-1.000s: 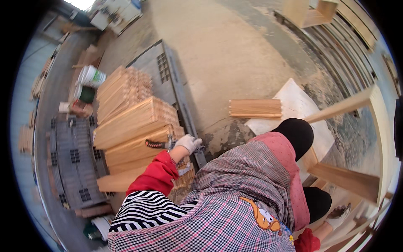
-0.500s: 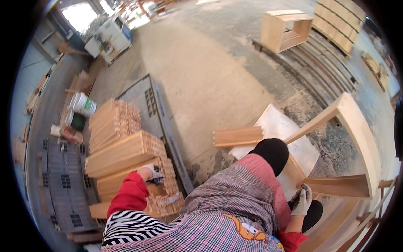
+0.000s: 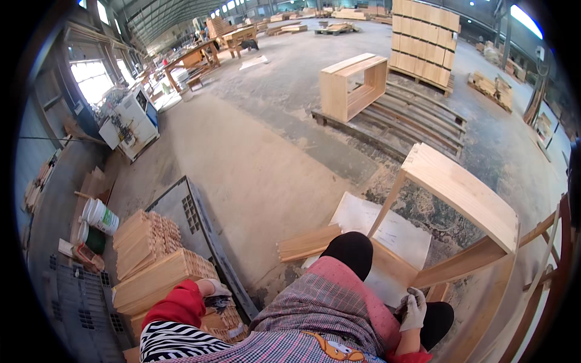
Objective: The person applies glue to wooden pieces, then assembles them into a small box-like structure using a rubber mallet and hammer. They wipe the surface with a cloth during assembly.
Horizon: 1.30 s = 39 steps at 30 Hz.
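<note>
My left hand [image 3: 213,288], in a white glove with dark finger parts, rests at the near end of a stack of pale wooden boards [image 3: 158,279] with notched ends. Its fingers are blurred against the wood, so their grip does not show. Beside my right knee, my right hand [image 3: 414,310] is closed in a pale glove, its fingers curled together; what they may hold is hidden. Just beyond it stands an open wooden box frame [image 3: 463,184], tilted, with jointed corners. One of its lower sides comes down close to my right hand.
Several boards [image 3: 308,243] lie by a white sheet [image 3: 348,212] ahead of my knees. Another box frame [image 3: 354,88] stands on a slatted pallet [image 3: 411,124]. White buckets [image 3: 101,216] stand at left, near a grey plastic pallet [image 3: 75,296]. A machine [image 3: 130,121] is farther back.
My view has tilted up, so more of the hall shows and the boards and hands sit lower in it. Both hands stay near the same things.
</note>
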Each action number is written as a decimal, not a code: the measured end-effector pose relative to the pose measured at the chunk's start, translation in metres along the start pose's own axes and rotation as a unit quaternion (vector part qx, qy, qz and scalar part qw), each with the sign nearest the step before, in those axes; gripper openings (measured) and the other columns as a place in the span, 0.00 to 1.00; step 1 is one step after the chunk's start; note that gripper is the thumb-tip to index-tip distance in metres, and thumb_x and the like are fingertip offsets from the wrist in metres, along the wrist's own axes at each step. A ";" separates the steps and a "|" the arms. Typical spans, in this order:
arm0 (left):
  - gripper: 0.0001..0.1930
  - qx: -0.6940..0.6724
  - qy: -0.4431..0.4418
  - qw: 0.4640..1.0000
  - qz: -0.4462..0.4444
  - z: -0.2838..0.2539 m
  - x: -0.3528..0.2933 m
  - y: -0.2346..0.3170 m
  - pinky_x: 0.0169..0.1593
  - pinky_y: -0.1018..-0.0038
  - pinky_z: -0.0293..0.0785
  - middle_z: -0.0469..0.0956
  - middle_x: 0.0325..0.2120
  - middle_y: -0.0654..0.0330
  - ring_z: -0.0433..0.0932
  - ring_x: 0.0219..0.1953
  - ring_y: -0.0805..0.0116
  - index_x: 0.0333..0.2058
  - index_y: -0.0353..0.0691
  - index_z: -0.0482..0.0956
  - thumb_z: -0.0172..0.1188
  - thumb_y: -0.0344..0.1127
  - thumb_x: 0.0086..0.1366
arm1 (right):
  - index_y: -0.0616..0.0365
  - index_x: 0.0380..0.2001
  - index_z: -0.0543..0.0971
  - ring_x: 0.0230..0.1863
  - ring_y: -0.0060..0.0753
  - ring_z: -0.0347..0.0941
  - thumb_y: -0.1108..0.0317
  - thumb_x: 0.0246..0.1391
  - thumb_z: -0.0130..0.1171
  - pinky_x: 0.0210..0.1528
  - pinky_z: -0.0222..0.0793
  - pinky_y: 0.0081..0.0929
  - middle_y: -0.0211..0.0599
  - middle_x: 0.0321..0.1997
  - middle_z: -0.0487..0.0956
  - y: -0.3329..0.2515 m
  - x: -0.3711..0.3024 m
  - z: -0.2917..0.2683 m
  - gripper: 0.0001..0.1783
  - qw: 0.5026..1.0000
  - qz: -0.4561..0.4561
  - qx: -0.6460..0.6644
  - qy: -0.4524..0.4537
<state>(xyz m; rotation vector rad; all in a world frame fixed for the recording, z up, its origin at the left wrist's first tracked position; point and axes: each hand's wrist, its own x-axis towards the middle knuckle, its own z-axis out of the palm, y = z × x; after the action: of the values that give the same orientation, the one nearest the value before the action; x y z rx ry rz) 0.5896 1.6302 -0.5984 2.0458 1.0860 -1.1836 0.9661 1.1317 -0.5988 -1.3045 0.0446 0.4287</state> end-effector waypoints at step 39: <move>0.10 -0.513 0.182 0.523 0.656 -0.258 -0.117 0.504 0.50 0.77 0.73 0.78 0.43 0.60 0.76 0.43 0.75 0.45 0.36 0.75 0.56 0.34 0.70 | 0.62 0.45 0.75 0.26 0.13 0.62 0.62 0.55 0.62 0.29 0.59 0.15 0.21 0.26 0.69 -0.306 0.083 0.072 0.19 0.921 -0.289 -0.257 0.044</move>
<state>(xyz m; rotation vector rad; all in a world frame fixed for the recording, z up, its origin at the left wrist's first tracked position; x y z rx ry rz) 1.0967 1.5127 -0.3477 1.3217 -0.0290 0.6354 1.1290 1.1627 -0.3189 -1.7702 -0.3968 -0.1430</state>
